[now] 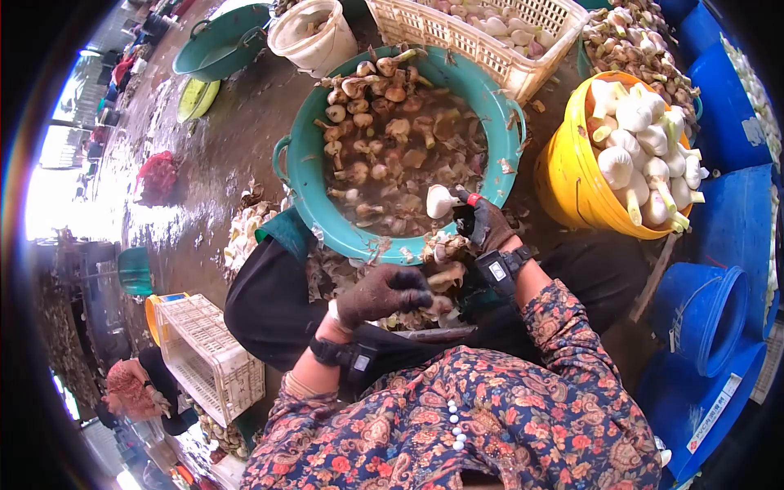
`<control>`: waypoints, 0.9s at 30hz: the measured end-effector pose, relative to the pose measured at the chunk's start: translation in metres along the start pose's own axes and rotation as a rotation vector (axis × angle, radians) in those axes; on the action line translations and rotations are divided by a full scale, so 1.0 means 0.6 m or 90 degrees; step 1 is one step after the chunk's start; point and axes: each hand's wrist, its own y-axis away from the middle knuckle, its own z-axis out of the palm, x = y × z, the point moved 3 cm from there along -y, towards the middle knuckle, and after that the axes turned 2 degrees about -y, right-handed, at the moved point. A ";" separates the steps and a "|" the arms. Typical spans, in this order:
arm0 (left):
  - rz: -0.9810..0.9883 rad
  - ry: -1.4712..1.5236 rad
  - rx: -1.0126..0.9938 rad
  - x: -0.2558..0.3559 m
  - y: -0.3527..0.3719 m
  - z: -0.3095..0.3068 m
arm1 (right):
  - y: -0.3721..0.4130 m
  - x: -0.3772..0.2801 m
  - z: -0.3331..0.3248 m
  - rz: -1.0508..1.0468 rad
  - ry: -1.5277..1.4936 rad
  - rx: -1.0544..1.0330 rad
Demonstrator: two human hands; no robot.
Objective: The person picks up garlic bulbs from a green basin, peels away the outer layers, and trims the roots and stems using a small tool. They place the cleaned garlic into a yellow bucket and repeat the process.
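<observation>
A peeled white garlic bulb [441, 201] sits at the fingertips of my right hand [488, 224], over the near rim of a green tub [300, 180]. That hand wears a dark glove, with a red band round one finger. My left hand [380, 296], also in a dark dirty glove, is closed lower down over my lap; what its fingers hold, if anything, is hidden. Brown, unpeeled garlic bulbs [398, 129] float in the tub's murky water among loose skins. Between my legs lies a heap of garlic skins and stalks [445, 278].
A yellow bucket [563, 175] full of white garlic bulbs [633, 147] stands at the right. Behind the tub are a plastic crate [523, 72] of garlic and a white bucket [314, 45]. Blue buckets [694, 314] line the right; another crate [208, 351] is left. A person [135, 388] sits lower left.
</observation>
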 end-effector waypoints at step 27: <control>-0.175 0.074 0.292 -0.047 -0.102 -0.084 | 0.049 -0.008 0.088 -0.317 0.306 0.094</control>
